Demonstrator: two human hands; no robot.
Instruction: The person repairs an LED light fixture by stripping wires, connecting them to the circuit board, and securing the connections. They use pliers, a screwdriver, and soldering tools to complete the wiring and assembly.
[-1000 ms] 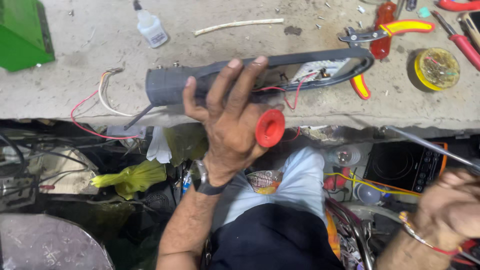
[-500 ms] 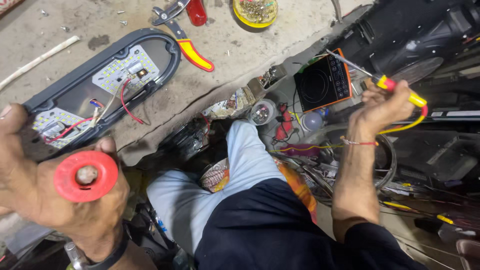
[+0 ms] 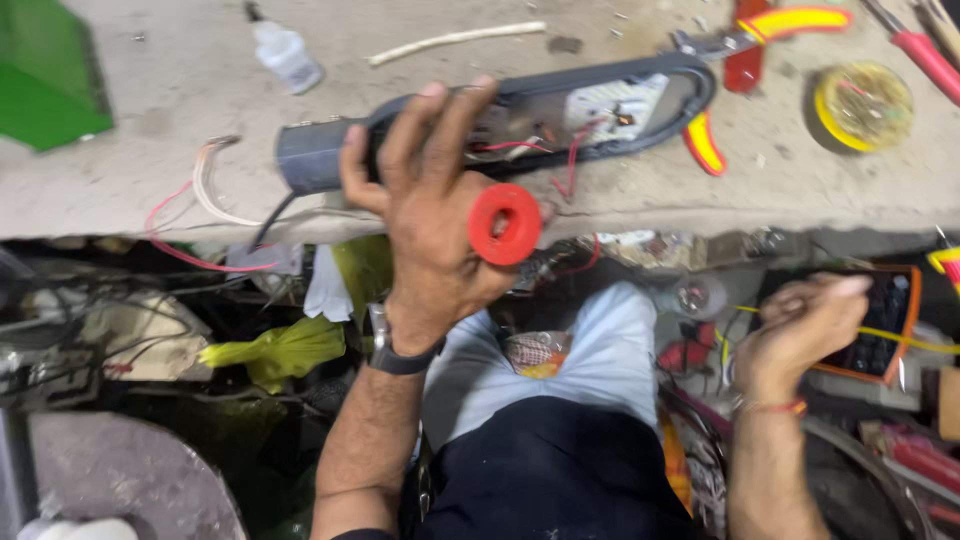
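My left hand (image 3: 425, 215) is raised over the bench edge and grips a red round roll (image 3: 505, 224) between thumb and fingers. Behind it on the concrete bench (image 3: 150, 190) lies a long dark grey lamp housing (image 3: 640, 85) with a white circuit board and red wires inside. My right hand (image 3: 800, 330) is low at the right with its fingers pinched on a thin yellow wire (image 3: 905, 340). This hand is just in front of a black meter with an orange rim (image 3: 890, 325). My knee in light trousers (image 3: 570, 360) is between the hands.
On the bench are a green box (image 3: 50, 75), a small white bottle (image 3: 287, 55), a pale stick (image 3: 455, 38), red-and-yellow pliers (image 3: 765, 25), a yellow round tin (image 3: 862, 105) and a red-handled tool (image 3: 925, 55). Cluttered wires, rags and parts fill the floor below.
The view has swung back to the bench. My right hand, raised to the right with a yellow-handled tool, has dropped to the meter. My left hand keeps the red roll.
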